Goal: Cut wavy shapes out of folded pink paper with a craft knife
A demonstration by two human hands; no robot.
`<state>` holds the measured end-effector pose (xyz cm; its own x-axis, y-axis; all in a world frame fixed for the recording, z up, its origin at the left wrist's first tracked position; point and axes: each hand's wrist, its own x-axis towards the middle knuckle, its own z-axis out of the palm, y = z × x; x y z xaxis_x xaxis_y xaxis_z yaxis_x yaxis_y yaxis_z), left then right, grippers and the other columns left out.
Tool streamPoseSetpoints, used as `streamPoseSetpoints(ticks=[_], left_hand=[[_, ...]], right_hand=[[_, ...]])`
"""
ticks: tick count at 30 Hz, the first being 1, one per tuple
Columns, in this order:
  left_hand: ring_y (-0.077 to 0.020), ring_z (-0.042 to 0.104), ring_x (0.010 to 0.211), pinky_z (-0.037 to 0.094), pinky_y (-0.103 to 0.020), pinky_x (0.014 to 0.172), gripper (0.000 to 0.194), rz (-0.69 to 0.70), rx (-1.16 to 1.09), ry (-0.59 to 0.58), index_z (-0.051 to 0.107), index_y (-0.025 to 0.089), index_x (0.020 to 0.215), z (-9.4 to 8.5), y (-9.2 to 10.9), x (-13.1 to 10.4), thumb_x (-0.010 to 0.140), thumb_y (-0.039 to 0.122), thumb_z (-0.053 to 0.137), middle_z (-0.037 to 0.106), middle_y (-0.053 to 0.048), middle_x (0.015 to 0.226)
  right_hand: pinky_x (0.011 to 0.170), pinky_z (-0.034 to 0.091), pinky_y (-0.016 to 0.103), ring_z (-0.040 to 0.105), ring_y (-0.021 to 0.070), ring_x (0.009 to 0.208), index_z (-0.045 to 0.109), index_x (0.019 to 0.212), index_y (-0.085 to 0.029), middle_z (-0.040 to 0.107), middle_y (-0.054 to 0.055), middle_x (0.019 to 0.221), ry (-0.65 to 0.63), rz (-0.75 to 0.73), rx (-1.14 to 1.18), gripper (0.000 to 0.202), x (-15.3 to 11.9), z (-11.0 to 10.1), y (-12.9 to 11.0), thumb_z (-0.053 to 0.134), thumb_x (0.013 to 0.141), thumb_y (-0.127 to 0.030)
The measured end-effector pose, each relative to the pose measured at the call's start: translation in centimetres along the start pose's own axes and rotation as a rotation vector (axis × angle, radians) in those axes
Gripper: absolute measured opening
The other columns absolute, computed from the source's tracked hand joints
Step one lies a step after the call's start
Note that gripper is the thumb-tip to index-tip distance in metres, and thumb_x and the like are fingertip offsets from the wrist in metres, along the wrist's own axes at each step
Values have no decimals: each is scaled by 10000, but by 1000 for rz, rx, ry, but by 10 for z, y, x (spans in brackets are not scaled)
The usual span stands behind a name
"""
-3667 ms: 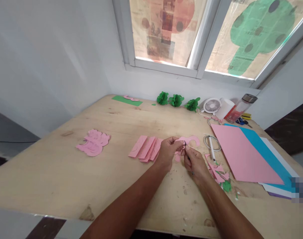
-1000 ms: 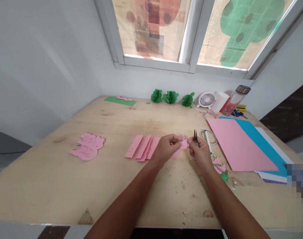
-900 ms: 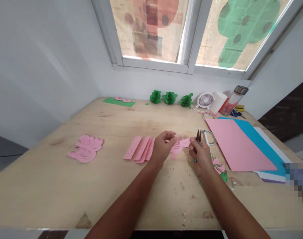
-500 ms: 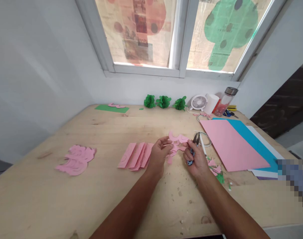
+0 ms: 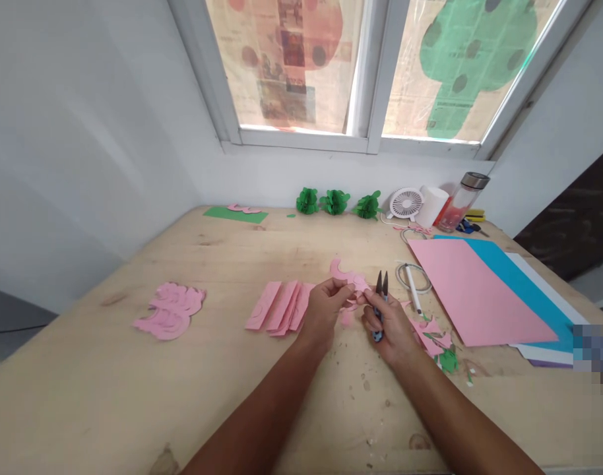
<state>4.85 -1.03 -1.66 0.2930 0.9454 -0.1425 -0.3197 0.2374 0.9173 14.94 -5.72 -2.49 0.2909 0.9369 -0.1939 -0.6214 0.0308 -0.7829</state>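
My left hand pinches a curved pink paper cutout between thumb and fingers. My right hand is closed around small thread snips, their dark blades pointing up and apart. Its thumb and forefinger also meet the right edge of the cutout. More pink paper shows under the hands, partly hidden. Just left of my left hand lie several folded pink paper strips with curved lines on them. Farther left is a pile of cut pink paper shapes.
Pink and green scraps lie right of my right hand, near a white pen and a cable. Coloured sheets cover the right side. Along the wall stand green paper ornaments, a small fan and a bottle.
My hands have come closer together at the cutout, and the snips now point more upright. The whole view has shifted slightly, so the table things appear farther right.
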Motion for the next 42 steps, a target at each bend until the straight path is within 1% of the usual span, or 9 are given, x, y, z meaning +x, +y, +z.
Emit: streamPoseSetpoints(ticks=[4, 11, 15, 18, 22, 27, 31, 36, 42], left_hand=[[-98, 553, 540, 444, -246, 609, 200, -8, -67, 28, 626, 136, 662, -1, 3, 1, 575, 281, 733, 620, -5, 586], [-93, 544, 537, 425, -230, 579, 203, 6, -74, 39, 632, 124, 664, -3, 8, 2, 571, 271, 737, 609, -5, 580], [-93, 543, 542, 423, -234, 591, 197, 14, -77, 22, 635, 131, 665, -8, 12, 5, 574, 272, 737, 592, 8, 567], [-92, 540, 554, 425, -236, 603, 189, 17, -64, 2, 634, 131, 666, -10, 14, 6, 581, 268, 733, 590, 6, 583], [-81, 517, 546, 414, -224, 584, 168, 31, -20, -59, 627, 128, 665, -12, 16, 5, 613, 266, 708, 595, 0, 607], [-86, 505, 535, 413, -226, 569, 169, 61, 12, -84, 620, 127, 641, -12, 18, 5, 616, 276, 696, 581, 1, 580], [-90, 510, 531, 407, -226, 557, 173, 65, 29, -84, 627, 126, 639, -14, 20, 4, 607, 280, 696, 586, -4, 563], [-80, 492, 506, 382, -209, 523, 150, 79, 58, -77, 627, 131, 629, -13, 24, 3, 621, 269, 683, 576, 8, 543], [-82, 490, 491, 367, -205, 486, 129, 98, 77, -67, 624, 133, 635, -10, 25, 2, 634, 254, 669, 566, 13, 531]], right_hand=[[327, 123, 176, 219, 21, 288, 558, 632, -148, 357, -104, 323, -7, -2, -110, 209, -1, -1, 5, 712, 674, -283], [322, 118, 189, 250, 12, 301, 556, 642, -144, 559, -31, 495, -36, -57, -295, 270, -2, 0, 4, 685, 697, -375], [329, 119, 203, 278, 26, 305, 542, 606, -142, 538, -13, 481, -95, -44, -365, 401, -4, 1, 0, 538, 795, -495], [332, 102, 204, 258, 28, 311, 513, 543, -144, 466, -29, 432, -118, 13, -395, 469, -6, 2, -1, 512, 791, -542], [337, 78, 202, 241, 33, 333, 498, 514, -146, 416, -37, 421, -161, 57, -430, 477, -7, 3, -3, 544, 758, -553], [340, 81, 201, 232, 41, 337, 569, 669, -139, 430, -46, 435, -164, 102, -422, 418, -7, 3, -3, 540, 768, -545], [334, 82, 205, 216, 42, 323, 528, 616, -151, 404, -52, 412, -181, 104, -430, 439, -5, -1, -2, 510, 781, -558], [334, 82, 209, 214, 45, 321, 549, 652, -151, 406, -54, 423, -191, 126, -444, 439, -4, -2, -2, 502, 783, -568], [343, 94, 216, 212, 50, 329, 484, 554, -168, 363, -63, 400, -186, 112, -480, 448, -6, 0, -3, 523, 771, -558]])
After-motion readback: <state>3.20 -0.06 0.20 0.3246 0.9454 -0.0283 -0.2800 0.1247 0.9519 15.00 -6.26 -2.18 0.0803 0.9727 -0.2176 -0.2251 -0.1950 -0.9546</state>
